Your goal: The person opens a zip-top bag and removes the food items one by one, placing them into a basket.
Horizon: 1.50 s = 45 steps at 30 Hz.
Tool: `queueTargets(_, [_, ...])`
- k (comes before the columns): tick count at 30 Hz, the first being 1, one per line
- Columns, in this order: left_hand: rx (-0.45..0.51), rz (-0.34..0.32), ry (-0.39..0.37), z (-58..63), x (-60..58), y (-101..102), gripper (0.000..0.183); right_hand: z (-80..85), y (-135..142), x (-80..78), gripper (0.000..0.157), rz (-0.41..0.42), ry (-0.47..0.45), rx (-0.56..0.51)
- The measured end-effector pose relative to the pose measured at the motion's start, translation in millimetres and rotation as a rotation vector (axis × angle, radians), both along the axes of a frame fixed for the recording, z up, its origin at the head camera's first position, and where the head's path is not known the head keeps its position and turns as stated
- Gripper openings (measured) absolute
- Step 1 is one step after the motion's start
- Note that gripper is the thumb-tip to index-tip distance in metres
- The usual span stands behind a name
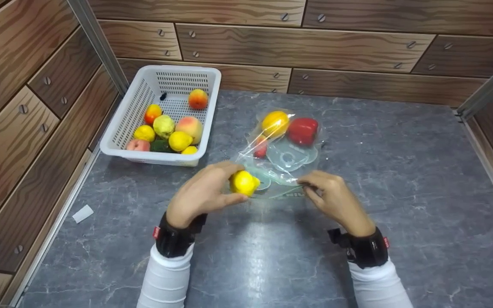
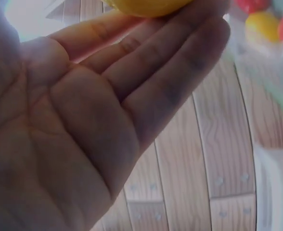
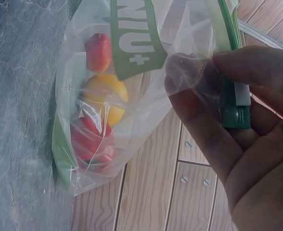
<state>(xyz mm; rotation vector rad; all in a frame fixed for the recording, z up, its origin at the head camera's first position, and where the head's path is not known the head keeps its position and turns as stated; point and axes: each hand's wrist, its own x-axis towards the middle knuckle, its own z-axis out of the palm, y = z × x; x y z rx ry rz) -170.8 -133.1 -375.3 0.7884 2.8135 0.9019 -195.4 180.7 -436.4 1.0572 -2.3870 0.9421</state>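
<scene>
My left hand [image 1: 206,188] holds a yellow lemon [image 1: 244,183] between thumb and fingers, at the mouth of a clear zip bag [image 1: 291,156]. In the left wrist view, part of the lemon [image 2: 148,6] shows at the fingers. My right hand [image 1: 336,196] pinches the bag's green zip edge near its white slider [image 3: 242,94]. Inside the bag lie a red bell pepper [image 1: 302,131], a yellow-orange fruit [image 1: 275,123] and a small red fruit [image 1: 260,146]; the right wrist view shows them through the plastic.
A white perforated basket [image 1: 214,92] stands at the back left with several fruits, among them a peach [image 1: 189,129], and a small black object [image 1: 163,96]. A scrap of white paper [image 1: 83,214] lies at the left. Wood-patterned walls [image 1: 306,47] border the grey table.
</scene>
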Motion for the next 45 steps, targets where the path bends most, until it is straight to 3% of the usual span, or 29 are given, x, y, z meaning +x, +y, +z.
queueTargets(6, [0.079,0.116,0.038,4.2,1.4,-22,0.059,-0.6,0,-0.6,0.028,-0.001,-0.008,0.008])
queueTargets(15, [0.173,0.235,0.118,3.6,-2.5,-47,0.062,-2.6,0,-2.1,0.025,-0.004,-0.029,0.021])
queueTargets(21, [0.296,0.331,0.221,3.3,-15.6,-65,0.061,-2.1,0,-2.0,0.024,-0.003,-0.03,0.017])
queueTargets(25, [0.371,0.408,0.209,2.3,-27.0,-79,0.062,-1.8,0,-1.7,0.025,-0.003,-0.016,0.008])
queueTargets(31, [0.302,0.549,0.193,4.0,-41.9,-100,0.059,-1.8,0,-2.2,0.025,0.002,-0.006,0.013])
queueTargets(37, [0.286,0.604,0.161,3.7,-57.8,-112,0.059,-2.9,0,-3.0,0.025,-0.005,-0.01,0.019])
queueTargets(45, [0.185,0.7,0.132,-7.8,-76.2,-125,0.063,-4.1,0,-2.7,0.027,-0.007,-0.013,0.02])
